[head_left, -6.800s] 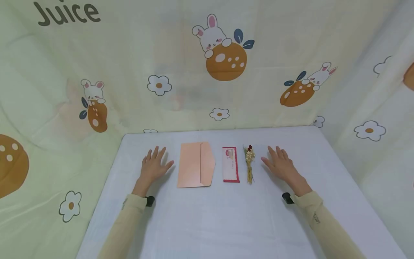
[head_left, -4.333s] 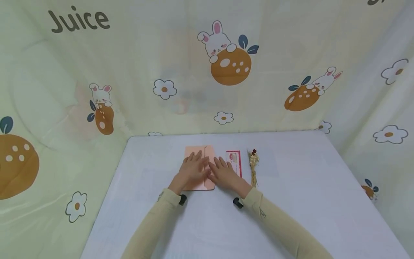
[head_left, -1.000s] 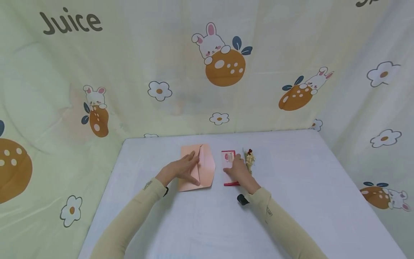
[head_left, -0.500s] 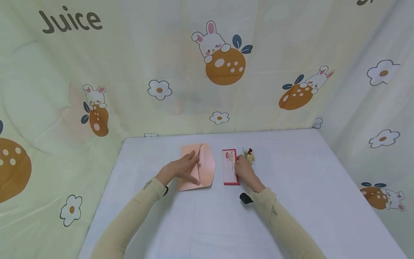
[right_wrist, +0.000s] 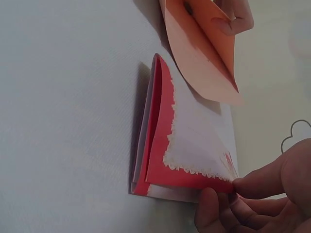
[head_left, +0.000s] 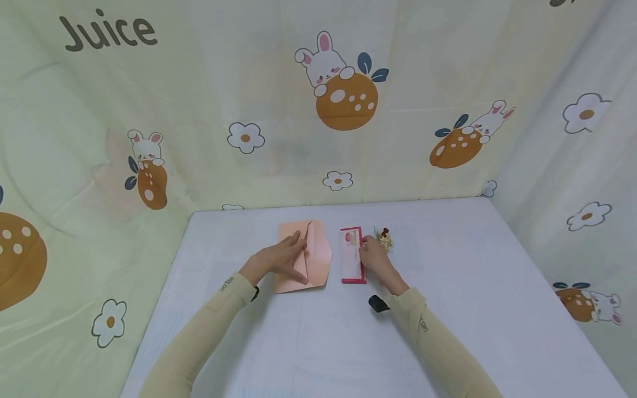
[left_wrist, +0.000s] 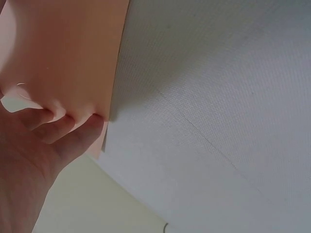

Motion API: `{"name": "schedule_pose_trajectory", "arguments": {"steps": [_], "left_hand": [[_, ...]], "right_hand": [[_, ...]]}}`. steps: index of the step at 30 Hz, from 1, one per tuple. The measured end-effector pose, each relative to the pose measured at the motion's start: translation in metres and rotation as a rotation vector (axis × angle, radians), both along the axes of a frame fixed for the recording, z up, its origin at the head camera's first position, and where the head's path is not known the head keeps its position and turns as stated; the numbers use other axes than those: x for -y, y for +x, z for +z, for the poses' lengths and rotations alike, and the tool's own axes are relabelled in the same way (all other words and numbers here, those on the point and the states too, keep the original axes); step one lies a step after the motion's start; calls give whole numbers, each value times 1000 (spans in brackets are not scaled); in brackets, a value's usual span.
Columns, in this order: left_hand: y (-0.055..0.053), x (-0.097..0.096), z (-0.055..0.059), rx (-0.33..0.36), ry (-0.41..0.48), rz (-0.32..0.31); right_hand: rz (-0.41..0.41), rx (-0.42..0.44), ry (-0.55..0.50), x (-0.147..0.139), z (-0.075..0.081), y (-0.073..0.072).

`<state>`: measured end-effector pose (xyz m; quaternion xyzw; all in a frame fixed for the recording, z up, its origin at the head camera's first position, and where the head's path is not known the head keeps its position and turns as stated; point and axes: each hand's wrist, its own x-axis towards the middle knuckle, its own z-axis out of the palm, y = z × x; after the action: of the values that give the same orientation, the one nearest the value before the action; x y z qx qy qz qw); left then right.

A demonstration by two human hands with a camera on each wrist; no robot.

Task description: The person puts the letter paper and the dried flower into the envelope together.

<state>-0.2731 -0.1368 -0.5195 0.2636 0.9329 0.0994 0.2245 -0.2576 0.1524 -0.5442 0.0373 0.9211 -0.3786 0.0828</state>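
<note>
My left hand [head_left: 276,260] grips the peach paper envelope [head_left: 318,260], thumb and fingers spread along its opening edge. In the left wrist view, fingertips dent the envelope's paper [left_wrist: 68,53]. The right wrist view shows the envelope's mouth [right_wrist: 197,63] gaping, its pointed flap towards the card. My right hand [head_left: 379,260] pinches the right edge of a folded greeting card [head_left: 351,260], white with a red border. Seen from the right wrist, the card [right_wrist: 194,141] stands tilted with its layers slightly apart, thumb and fingers at its red edge.
A small dried-flower bouquet [head_left: 385,239] with dark red and cream heads lies just right of my right hand, which hides its stems. A white cloth covers the table [head_left: 318,342]. Behind it hangs a printed curtain [head_left: 278,83].
Both hands came in from the table's sides. The left took hold of the envelope and parted its opening. Within the last second, the right slid to the card's right edge and pinched it.
</note>
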Motion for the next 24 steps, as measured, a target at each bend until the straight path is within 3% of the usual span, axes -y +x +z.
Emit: {"name": "schedule_pose_trajectory", "arguments": {"steps": [24], "left_hand": [[-2, 0, -3, -2, -26, 0]], "right_hand": [[65, -28, -44, 24, 15, -6]]}}
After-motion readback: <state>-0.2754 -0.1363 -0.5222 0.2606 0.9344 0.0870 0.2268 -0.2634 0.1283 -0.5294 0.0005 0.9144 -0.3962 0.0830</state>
